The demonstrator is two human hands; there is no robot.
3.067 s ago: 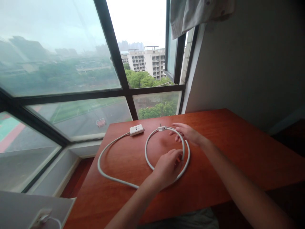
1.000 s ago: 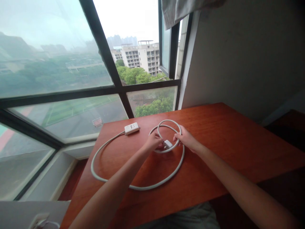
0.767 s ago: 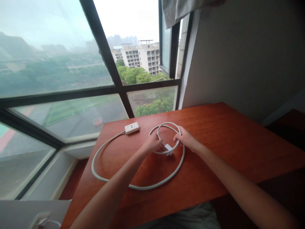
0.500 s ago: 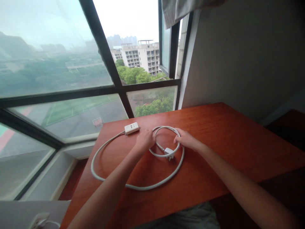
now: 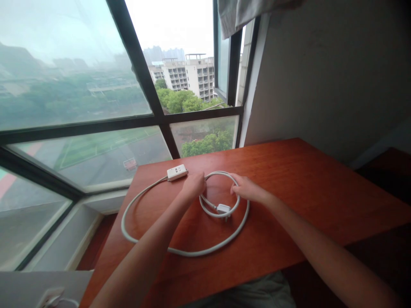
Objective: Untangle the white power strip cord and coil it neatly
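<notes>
White plastic extension cord [image 5: 199, 254] partly coiled on red-brown wooden desk [image 5: 305, 192], small inner loop [image 5: 208, 212] gripped by left hand [image 5: 193, 187] and right hand [image 5: 245, 190], wide outer loop [image 5: 173, 250] apparently ungathered.

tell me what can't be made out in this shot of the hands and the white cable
Head view:
Left hand and right hand: their backs hide whether fingers close around the cable.
Plug: prongs too small to count.
Socket block: holes too small.
White object at lower left: cut off by the bottom edge.
</notes>
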